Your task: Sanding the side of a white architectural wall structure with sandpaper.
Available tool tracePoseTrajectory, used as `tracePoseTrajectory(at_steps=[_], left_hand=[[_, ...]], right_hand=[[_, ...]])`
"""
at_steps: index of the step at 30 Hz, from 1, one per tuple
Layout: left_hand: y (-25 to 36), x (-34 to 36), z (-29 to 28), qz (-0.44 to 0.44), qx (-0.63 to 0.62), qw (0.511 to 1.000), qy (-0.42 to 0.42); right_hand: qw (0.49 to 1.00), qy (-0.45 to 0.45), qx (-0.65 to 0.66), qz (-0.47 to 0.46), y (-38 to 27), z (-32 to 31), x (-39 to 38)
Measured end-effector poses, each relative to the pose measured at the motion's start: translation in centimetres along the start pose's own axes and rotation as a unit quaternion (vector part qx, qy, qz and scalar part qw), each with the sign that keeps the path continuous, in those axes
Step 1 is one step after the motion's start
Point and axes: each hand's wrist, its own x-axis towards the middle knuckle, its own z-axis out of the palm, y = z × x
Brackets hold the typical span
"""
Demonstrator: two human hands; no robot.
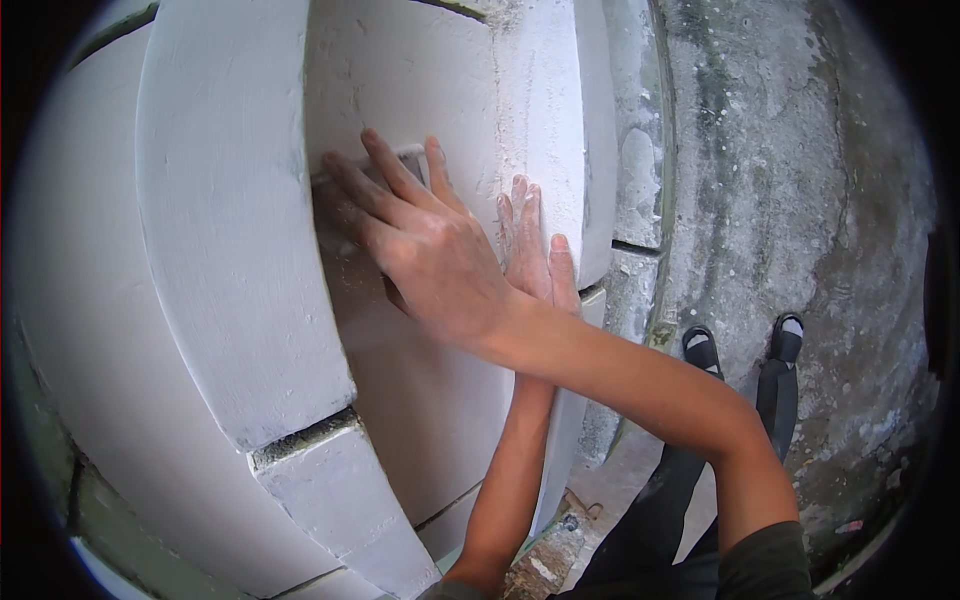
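My forearms cross in front of a white-painted wall with a recess. My right hand [430, 250] reaches over to the left, fingers spread, dusted with white powder. Under its fingers is a flat grey piece with a pale edge [410, 153], held against the recessed panel [420, 90]. Most of that piece is hidden, so I cannot tell its exact kind. Below it, my left hand [530, 245] lies flat with fingers stretched on the white raised border [545, 110] right of the panel. White dust covers its fingers too.
A broad white upright band [225, 200] juts out left of the recess. Dark gaps [305, 437] split the painted blocks. To the right runs a stained concrete floor [760, 200], where my feet in dark sandals [702, 350] stand. Rubble [550, 560] lies by the wall's foot.
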Motion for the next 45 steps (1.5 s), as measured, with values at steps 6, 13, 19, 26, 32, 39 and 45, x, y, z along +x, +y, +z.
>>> tracePoseTrajectory(at_steps=[6, 13, 19, 26, 32, 39, 45], left_hand=[[0.5, 0.3, -0.4, 0.008, 0.011, 1.000, 0.011], [1.4, 0.3, 1.6, 0.018, -0.007, 1.000, 0.011], [-0.4, 0.0, -0.2, 0.017, -0.010, 1.000, 0.008], [-0.6, 0.2, -0.1, 0.040, -0.007, 0.999, 0.016], [1.8, 0.2, 1.6, 0.028, -0.019, 0.999, 0.019], [0.3, -0.1, 0.5, 0.020, -0.023, 0.999, 0.009], [-1.0, 0.1, -0.9, 0.039, 0.009, 0.999, 0.020]], right_hand=[[0.998, 0.050, -0.024, 0.033, -0.5, 0.8, 1.5], [0.997, 0.022, -0.059, 0.038, 2.1, -0.5, 3.3], [0.999, -0.039, -0.010, 0.023, -0.6, 0.3, -0.6], [0.999, -0.005, -0.010, 0.045, -2.4, 0.7, -2.6], [0.993, 0.089, -0.079, 0.019, 4.2, -0.5, 3.8], [0.994, -0.048, -0.040, 0.092, 0.8, -1.0, 0.4], [0.992, 0.001, 0.016, 0.125, -0.8, 1.2, -0.2]])
